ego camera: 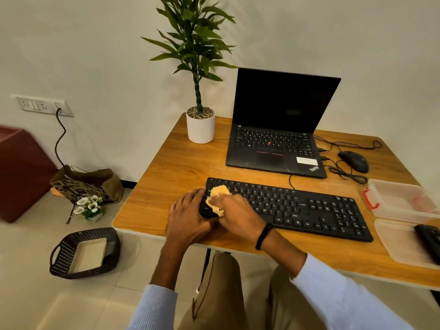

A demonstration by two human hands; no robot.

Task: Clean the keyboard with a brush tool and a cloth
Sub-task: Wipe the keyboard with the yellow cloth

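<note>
A black full-size keyboard (pixel 309 208) lies across the front of the wooden table (pixel 181 167). My right hand (pixel 238 210) grips a bunched yellow cloth (pixel 217 196) and presses it on the keyboard's left end. My left hand (pixel 188 213) lies at the keyboard's left edge, fingers curled round that end, holding it in place. A dark object that may be the brush tool (pixel 428 239) lies in a clear plastic tray (pixel 402 248) at the right edge, partly cut off by the frame.
An open black laptop (pixel 276 148) stands behind the keyboard, with a white potted plant (pixel 200 126) to its left and a wired mouse (pixel 353 161) to its right. A clear plastic box (pixel 402 198) sits right of the keyboard. A dark basket (pixel 62 260) stands on the floor.
</note>
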